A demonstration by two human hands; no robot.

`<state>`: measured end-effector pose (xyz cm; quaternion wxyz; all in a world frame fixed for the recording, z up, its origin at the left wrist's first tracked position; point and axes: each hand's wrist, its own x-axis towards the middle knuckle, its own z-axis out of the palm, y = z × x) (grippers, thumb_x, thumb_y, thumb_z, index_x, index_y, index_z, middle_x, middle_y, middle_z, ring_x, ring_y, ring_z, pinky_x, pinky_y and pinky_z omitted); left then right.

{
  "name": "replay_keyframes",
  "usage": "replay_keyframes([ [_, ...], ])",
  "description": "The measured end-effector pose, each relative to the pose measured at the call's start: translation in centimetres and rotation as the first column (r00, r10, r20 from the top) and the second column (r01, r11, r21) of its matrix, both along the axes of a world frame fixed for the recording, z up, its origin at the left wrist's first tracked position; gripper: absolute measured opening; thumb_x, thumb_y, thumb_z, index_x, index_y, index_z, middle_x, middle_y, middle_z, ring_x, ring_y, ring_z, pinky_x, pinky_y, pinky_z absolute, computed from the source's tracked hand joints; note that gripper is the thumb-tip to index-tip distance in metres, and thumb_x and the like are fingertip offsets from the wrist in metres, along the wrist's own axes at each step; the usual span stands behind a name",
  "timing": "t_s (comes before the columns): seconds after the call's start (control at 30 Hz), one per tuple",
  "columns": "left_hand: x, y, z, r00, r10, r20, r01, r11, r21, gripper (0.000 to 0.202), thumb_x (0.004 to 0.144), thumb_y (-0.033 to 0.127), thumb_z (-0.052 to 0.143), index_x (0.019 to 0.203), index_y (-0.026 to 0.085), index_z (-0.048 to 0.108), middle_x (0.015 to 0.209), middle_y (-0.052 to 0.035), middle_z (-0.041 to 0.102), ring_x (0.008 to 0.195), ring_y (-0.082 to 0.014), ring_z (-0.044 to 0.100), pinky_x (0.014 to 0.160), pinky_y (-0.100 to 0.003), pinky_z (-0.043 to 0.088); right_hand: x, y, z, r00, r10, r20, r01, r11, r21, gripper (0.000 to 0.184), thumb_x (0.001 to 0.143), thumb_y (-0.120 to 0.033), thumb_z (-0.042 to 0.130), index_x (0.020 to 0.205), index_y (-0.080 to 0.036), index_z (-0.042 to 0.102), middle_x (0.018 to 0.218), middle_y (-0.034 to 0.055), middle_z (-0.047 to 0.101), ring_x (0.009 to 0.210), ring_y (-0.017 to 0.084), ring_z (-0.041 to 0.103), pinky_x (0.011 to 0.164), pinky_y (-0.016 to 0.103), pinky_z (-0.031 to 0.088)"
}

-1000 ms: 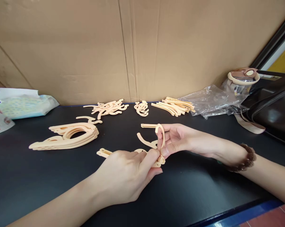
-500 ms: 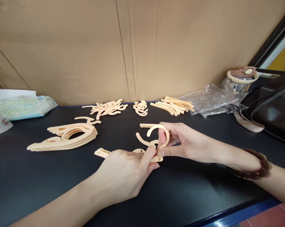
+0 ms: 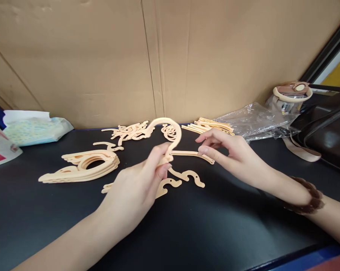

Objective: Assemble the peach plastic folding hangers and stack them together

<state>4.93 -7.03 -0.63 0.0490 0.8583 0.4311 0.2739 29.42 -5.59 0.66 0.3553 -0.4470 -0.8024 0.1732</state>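
My left hand pinches a cream plastic hanger arm, mostly hidden behind the fingers, with a curved hanger hook standing up from its right end. My right hand has its fingers apart over a loose narrow hanger arm lying on the table. Its thumb is close to that arm; I cannot tell whether they touch. Below lie two wavy flat pieces, one in the middle and another partly behind my left hand.
A stack of folded hangers lies left. Along the back are piles of wavy pieces, hooks and narrow arms. Clear plastic bags, a bottle and a black bag sit right; a tissue pack sits far left.
My right hand has let go of the hook and moved right and up, over the loose narrow arm. My left hand has moved left and raised and tilted the hanger arm with its hook.
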Motion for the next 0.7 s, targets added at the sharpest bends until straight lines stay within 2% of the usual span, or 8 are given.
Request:
replay_keyframes([
  [0.1,-0.6,0.5,0.7,0.997,0.044,0.067,-0.033,0.987,-0.154,0.033,0.102,0.041,0.031,0.134,0.034,0.038,0.069,0.0077,0.053,0.056,-0.0123,0.054,0.054,-0.022,0.041,1.0,1.0,-0.8,0.930,-0.146,0.339,0.088,0.980,0.179,0.025,0.095,-0.039,0.057,0.110,-0.020,0.060,0.110,0.0072,0.068,0.099,0.024,0.064,0.084,0.038,0.050],
  [0.2,-0.6,0.7,0.9,0.990,0.095,0.099,-0.063,0.954,-0.292,0.034,0.101,0.048,0.029,0.128,0.033,0.043,0.064,0.0075,0.045,0.059,-0.0144,0.051,0.055,-0.024,0.039,1.2,1.6,-1.7,0.846,-0.161,0.508,0.053,0.974,0.221,0.033,0.094,-0.039,0.057,0.119,-0.017,0.060,0.122,0.0115,0.062,0.111,0.029,0.060,0.092,0.043,0.051],
  [0.33,-0.2,0.7,0.9,0.991,0.102,0.091,-0.060,0.924,-0.378,0.034,0.100,0.051,0.028,0.119,0.029,0.045,0.063,0.0072,0.043,0.060,-0.0147,0.050,0.056,-0.026,0.038,0.8,1.9,-2.3,0.839,-0.139,0.527,0.032,0.978,0.207,0.037,0.094,-0.035,0.057,0.126,-0.014,0.058,0.121,0.0117,0.063,0.109,0.027,0.062,0.093,0.043,0.052],
  [0.53,0.2,0.6,0.6,0.993,0.078,0.094,-0.028,0.897,-0.442,0.034,0.099,0.052,0.028,0.117,0.028,0.046,0.059,0.0088,0.038,0.051,-0.0133,0.042,0.049,-0.024,0.032,0.6,2.3,-3.0,0.831,-0.117,0.544,0.001,0.978,0.209,0.029,0.098,-0.029,0.049,0.119,-0.015,0.063,0.109,0.0104,0.063,0.101,0.026,0.063,0.089,0.042,0.054],
  [0.7,0.3,0.6,0.2,0.993,0.094,0.074,-0.044,0.865,-0.500,0.038,0.099,0.054,0.025,0.118,0.028,0.047,0.057,0.0091,0.039,0.051,-0.0136,0.043,0.049,-0.023,0.032,0.5,2.6,-3.3,0.805,-0.117,0.582,-0.017,0.975,0.220,0.027,0.100,-0.020,0.039,0.101,-0.016,0.066,0.098,0.0095,0.062,0.092,0.025,0.062,0.084,0.041,0.053],
])
